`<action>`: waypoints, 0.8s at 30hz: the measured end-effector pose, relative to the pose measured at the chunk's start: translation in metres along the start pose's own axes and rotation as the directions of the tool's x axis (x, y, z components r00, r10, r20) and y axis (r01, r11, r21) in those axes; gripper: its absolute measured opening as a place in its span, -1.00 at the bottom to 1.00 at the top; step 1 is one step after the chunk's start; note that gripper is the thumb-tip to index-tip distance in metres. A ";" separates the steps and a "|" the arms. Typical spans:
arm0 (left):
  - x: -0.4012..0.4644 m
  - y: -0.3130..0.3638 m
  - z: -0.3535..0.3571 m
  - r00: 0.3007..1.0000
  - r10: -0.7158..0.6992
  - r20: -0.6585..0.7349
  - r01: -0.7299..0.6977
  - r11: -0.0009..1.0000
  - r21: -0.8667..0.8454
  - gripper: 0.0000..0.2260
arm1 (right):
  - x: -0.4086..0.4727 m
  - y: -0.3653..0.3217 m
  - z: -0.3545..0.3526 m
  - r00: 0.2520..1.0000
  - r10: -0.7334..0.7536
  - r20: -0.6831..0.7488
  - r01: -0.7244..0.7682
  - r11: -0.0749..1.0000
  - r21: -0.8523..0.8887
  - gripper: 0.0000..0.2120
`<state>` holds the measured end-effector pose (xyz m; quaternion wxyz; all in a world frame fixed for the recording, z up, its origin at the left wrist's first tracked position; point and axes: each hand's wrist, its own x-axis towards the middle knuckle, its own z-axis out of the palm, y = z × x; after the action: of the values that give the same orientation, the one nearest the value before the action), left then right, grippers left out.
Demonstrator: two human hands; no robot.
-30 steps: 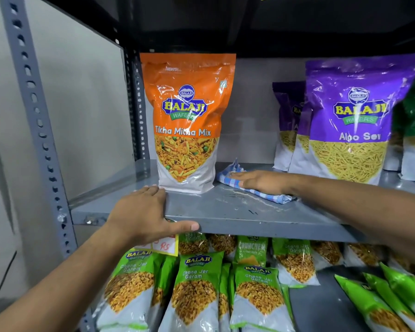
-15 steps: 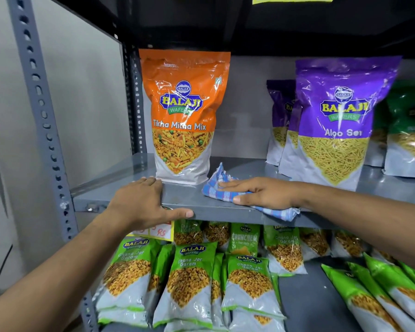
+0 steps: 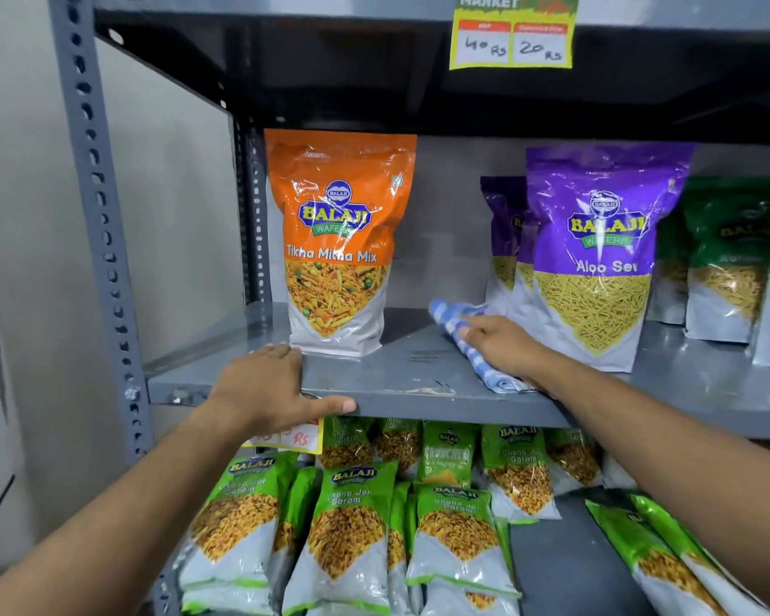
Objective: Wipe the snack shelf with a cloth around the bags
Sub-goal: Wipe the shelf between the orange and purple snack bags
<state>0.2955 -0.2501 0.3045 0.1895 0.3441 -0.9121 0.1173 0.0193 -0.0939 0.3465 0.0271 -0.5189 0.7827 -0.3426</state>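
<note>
The grey metal snack shelf (image 3: 401, 375) carries an upright orange Tikha Mitha Mix bag (image 3: 341, 242) on the left and a purple Aloo Sev bag (image 3: 596, 255) to the right. Between them lies a blue-and-white checked cloth (image 3: 452, 317), stretched from the back toward the front edge. My right hand (image 3: 503, 344) presses flat on the cloth, close to the purple bag's lower left corner. My left hand (image 3: 267, 384) grips the shelf's front lip just below the orange bag, thumb wrapped under the edge.
More purple bags (image 3: 503, 242) and green bags (image 3: 725, 260) stand further right and behind. Green Chana Jor Garam packs (image 3: 352, 526) fill the shelf below. A perforated upright post (image 3: 99, 215) bounds the left side. A yellow price tag (image 3: 512, 33) hangs on the shelf above.
My right hand has slid the cloth rightward and back, from beside the orange bag toward the purple bag. My left hand stays on the shelf lip. The view has tilted upward.
</note>
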 end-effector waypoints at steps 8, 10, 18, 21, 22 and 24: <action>0.000 -0.001 0.001 0.999 0.033 -0.028 -0.033 0.999 -0.002 -0.06 | -0.003 -0.022 0.007 0.851 -0.120 0.512 0.234 0.958 -0.165 -0.52; 0.001 0.000 0.001 0.999 0.031 -0.026 -0.031 1.000 -0.003 -0.04 | -0.009 -0.025 0.008 0.828 -0.147 0.541 0.269 0.951 -0.153 -0.52; -0.001 0.001 -0.002 0.999 0.018 -0.033 -0.019 1.000 -0.016 -0.11 | -0.030 -0.029 0.016 0.800 -0.269 0.537 0.405 0.901 -0.152 -0.57; 0.000 0.000 -0.001 0.999 0.024 -0.042 -0.024 1.000 -0.005 -0.09 | -0.033 -0.030 0.018 0.803 -0.312 0.507 0.426 0.896 -0.124 -0.59; 0.000 0.000 -0.001 0.999 0.024 -0.046 -0.024 1.000 -0.002 -0.09 | -0.035 -0.030 0.018 0.803 -0.325 0.499 0.429 0.897 -0.107 -0.59; 0.000 0.000 0.000 0.998 0.023 -0.051 -0.024 1.000 -0.008 -0.10 | -0.039 -0.031 0.018 0.801 -0.359 0.479 0.445 0.893 -0.075 -0.61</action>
<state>0.2956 -0.2500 0.3047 0.2128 0.3294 -0.9115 0.1242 0.0689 -0.0775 0.3379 0.0872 -0.7389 0.6540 -0.1367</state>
